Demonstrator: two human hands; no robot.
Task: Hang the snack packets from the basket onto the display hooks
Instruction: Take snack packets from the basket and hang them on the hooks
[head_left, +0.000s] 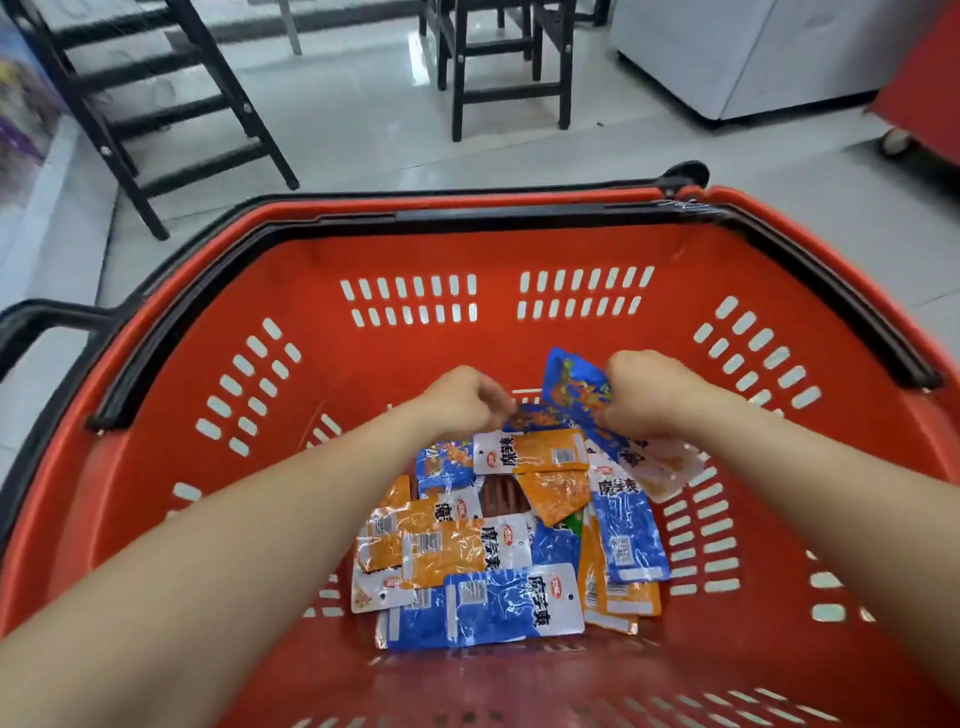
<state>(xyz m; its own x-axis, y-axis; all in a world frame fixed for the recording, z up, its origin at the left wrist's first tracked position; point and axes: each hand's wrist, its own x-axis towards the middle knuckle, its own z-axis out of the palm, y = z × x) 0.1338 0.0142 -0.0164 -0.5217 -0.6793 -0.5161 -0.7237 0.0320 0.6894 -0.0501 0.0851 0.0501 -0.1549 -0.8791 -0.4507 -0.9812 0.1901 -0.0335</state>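
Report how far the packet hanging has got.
Done: nothing shown; no hooks are in view. In hand: the right hand grips a blue packet; the left hand reaches beside it, blurred. Left: a pile of packets in the red basket.

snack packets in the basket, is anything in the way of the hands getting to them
Nothing visible does. Both hands are inside the red basket at the pile of packets; the right hand grips a blue packet, the left hand sits beside it, its fingers blurred. The display hooks are out of view.
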